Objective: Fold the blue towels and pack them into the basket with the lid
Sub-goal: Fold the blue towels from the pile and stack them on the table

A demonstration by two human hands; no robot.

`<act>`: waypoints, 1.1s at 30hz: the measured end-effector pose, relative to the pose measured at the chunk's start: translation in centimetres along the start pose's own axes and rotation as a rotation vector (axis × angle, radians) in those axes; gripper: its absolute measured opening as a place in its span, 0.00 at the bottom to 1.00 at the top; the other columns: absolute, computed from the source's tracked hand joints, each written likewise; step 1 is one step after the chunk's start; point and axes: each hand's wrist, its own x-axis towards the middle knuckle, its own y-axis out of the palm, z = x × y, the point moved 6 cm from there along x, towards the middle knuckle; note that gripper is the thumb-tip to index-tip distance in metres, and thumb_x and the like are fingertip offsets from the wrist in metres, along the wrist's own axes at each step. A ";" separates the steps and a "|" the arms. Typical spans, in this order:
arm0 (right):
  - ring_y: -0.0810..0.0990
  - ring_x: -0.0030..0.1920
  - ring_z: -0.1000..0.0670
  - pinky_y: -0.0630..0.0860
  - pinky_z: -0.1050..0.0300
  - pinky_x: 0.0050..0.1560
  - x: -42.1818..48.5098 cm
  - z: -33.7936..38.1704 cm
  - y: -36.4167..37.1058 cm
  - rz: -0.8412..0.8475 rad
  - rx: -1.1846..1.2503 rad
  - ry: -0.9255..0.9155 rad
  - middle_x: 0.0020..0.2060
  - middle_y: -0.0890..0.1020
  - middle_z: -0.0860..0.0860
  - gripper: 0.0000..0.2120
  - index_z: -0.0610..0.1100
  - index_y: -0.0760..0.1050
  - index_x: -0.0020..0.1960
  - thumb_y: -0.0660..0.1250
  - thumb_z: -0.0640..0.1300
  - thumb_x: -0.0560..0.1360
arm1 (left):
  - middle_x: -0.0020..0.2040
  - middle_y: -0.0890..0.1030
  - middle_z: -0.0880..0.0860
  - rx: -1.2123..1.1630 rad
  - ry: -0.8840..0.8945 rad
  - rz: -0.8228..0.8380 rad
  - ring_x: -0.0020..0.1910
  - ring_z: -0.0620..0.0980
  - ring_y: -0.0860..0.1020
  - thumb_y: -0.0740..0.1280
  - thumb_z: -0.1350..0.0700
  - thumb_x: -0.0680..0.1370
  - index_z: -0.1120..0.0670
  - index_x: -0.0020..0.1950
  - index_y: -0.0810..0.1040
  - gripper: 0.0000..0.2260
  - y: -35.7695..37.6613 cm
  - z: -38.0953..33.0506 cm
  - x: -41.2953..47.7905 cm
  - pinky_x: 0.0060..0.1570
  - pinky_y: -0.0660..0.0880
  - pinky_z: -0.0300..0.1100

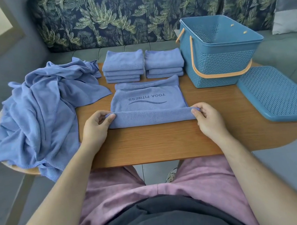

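The towel being folded (148, 101) lies at the middle of the tabletop (148, 144), print side up. Its near edge is rolled over into a thick fold at 6 o'clock. The left end of that fold is pinched in the grip of the left hand (96, 126), thumb on top. The right end is pinched the same way by the right hand (207, 118). The towel's far edge, at 12 o'clock, is rumpled rather than flat.

Two stacks of folded towels are set beyond it at 12 o'clock, a left stack (123, 64) and a right stack (163, 62), just beside each other. A heap of unfolded towels (40, 111) is spread at 9 o'clock and hangs over the tabletop's edge. The basket (222, 64) stands at 2 o'clock with nothing visible inside. Its lid (275, 95) is laid flat at 3 o'clock, partly past the edge.

The fold is judged to be midway, with packing not yet begun. Several things could go wrong from here:

- If one end is carried further than the other, the fold would be skewed.
- The rumpled far edge would be trapped as a lump, and the bundle would not match the stacks.
- A slack pinch could let a corner slip, so the layers would spring open.
- The overhanging heap could be dragged to the floor by its own weight when a towel is pulled from it.
- The lid could be knocked off by a forearm during packing.
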 end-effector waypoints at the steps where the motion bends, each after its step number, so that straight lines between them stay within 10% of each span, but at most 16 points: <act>1: 0.76 0.35 0.56 0.72 0.56 0.41 -0.1 0.2 -0.1 -0.002 0.005 0.004 0.35 0.80 0.60 0.06 0.58 0.78 0.48 0.65 0.49 0.82 | 0.45 0.85 0.46 -0.020 -0.006 0.007 0.45 0.42 0.81 0.72 0.47 0.77 0.49 0.48 0.82 0.06 0.0 0.1 0.0 0.51 0.76 0.41; 5: 0.80 0.36 0.56 0.75 0.55 0.44 -0.4 0.8 -0.5 -0.033 0.030 0.049 0.31 0.82 0.53 0.23 0.45 0.78 0.31 0.64 0.53 0.82 | 0.35 0.82 0.51 -0.103 -0.034 -0.008 0.38 0.46 0.78 0.67 0.36 0.77 0.56 0.35 0.82 0.25 -0.2 -0.4 -0.5 0.46 0.73 0.43; 8: 0.81 0.39 0.52 0.77 0.49 0.47 -0.5 1.2 0.1 -0.021 -0.135 -0.082 0.32 0.81 0.52 0.27 0.45 0.74 0.25 0.66 0.54 0.80 | 0.32 0.81 0.54 -0.046 -0.016 0.048 0.34 0.44 0.77 0.70 0.40 0.77 0.53 0.31 0.79 0.21 0.5 -0.9 -0.8 0.42 0.73 0.41; 12: 0.74 0.55 0.51 0.76 0.47 0.54 -1.3 3.2 1.6 -0.023 -0.541 -0.395 0.51 0.80 0.60 0.09 0.52 0.81 0.48 0.66 0.56 0.77 | 0.58 0.81 0.40 0.481 0.309 0.099 0.61 0.42 0.75 0.70 0.38 0.74 0.44 0.55 0.82 0.14 1.9 -1.3 -0.7 0.62 0.71 0.46; 15: 0.53 0.79 0.55 0.56 0.46 0.76 -1.6 3.1 3.9 0.237 -0.733 -0.295 0.78 0.59 0.63 0.26 0.59 0.61 0.78 0.56 0.61 0.82 | 0.78 0.64 0.40 0.746 0.402 0.267 0.79 0.41 0.57 0.56 0.33 0.77 0.39 0.74 0.69 0.27 3.8 -0.8 -1.2 0.76 0.55 0.48; 18: 0.42 0.80 0.60 0.42 0.50 0.80 -2.0 2.3 5.1 0.402 -0.772 -0.216 0.81 0.48 0.63 0.27 0.62 0.51 0.81 0.47 0.64 0.83 | 0.79 0.58 0.38 0.844 0.390 0.360 0.79 0.39 0.52 0.48 0.33 0.78 0.38 0.78 0.62 0.29 4.6 -0.6 -1.8 0.79 0.48 0.46; 21: 0.62 0.76 0.56 0.54 0.52 0.75 -2.2 3.2 4.0 0.313 -0.811 -0.251 0.76 0.66 0.63 0.25 0.62 0.69 0.73 0.52 0.68 0.80 | 0.65 0.76 0.38 0.843 0.460 0.277 0.67 0.43 0.71 0.54 0.35 0.77 0.39 0.65 0.77 0.22 3.8 -2.1 -2.2 0.69 0.62 0.46; 23: 0.76 0.57 0.53 0.65 0.54 0.59 -2.5 4.8 3.4 0.184 -0.850 -0.371 0.55 0.82 0.62 0.24 0.58 0.82 0.53 0.53 0.69 0.77 | 0.45 0.78 0.40 0.798 0.527 0.184 0.49 0.43 0.75 0.57 0.38 0.77 0.42 0.50 0.80 0.15 3.6 -3.6 -2.5 0.56 0.66 0.44; 26: 0.78 0.46 0.50 0.62 0.54 0.45 -2.6 6.2 3.5 0.084 -0.792 -0.458 0.38 0.79 0.57 0.23 0.52 0.79 0.39 0.54 0.65 0.76 | 0.41 0.78 0.41 0.684 0.496 0.104 0.45 0.43 0.76 0.59 0.41 0.78 0.45 0.46 0.80 0.13 3.8 -4.3 -2.5 0.49 0.68 0.43; 28: 0.76 0.63 0.50 0.67 0.53 0.58 -2.3 5.6 4.3 0.143 -0.739 -0.452 0.58 0.81 0.58 0.18 0.54 0.81 0.55 0.58 0.63 0.78 | 0.59 0.79 0.41 0.734 0.494 0.120 0.61 0.46 0.75 0.59 0.39 0.79 0.43 0.58 0.81 0.16 4.6 -3.6 -2.4 0.57 0.68 0.43; 30: 0.58 0.79 0.52 0.56 0.51 0.75 -2.4 4.4 5.7 0.340 -0.754 -0.365 0.79 0.63 0.57 0.27 0.58 0.68 0.75 0.56 0.66 0.79 | 0.78 0.64 0.43 0.825 0.420 0.270 0.78 0.47 0.59 0.54 0.35 0.79 0.40 0.74 0.70 0.25 5.9 -2.3 -2.5 0.74 0.59 0.48; 33: 0.51 0.80 0.55 0.50 0.52 0.78 -2.7 3.8 6.3 0.470 -0.795 -0.283 0.81 0.55 0.59 0.35 0.61 0.60 0.79 0.45 0.72 0.75 | 0.80 0.58 0.41 0.860 0.342 0.369 0.80 0.44 0.53 0.49 0.30 0.77 0.38 0.77 0.64 0.30 6.1 -1.5 -2.3 0.78 0.52 0.48</act>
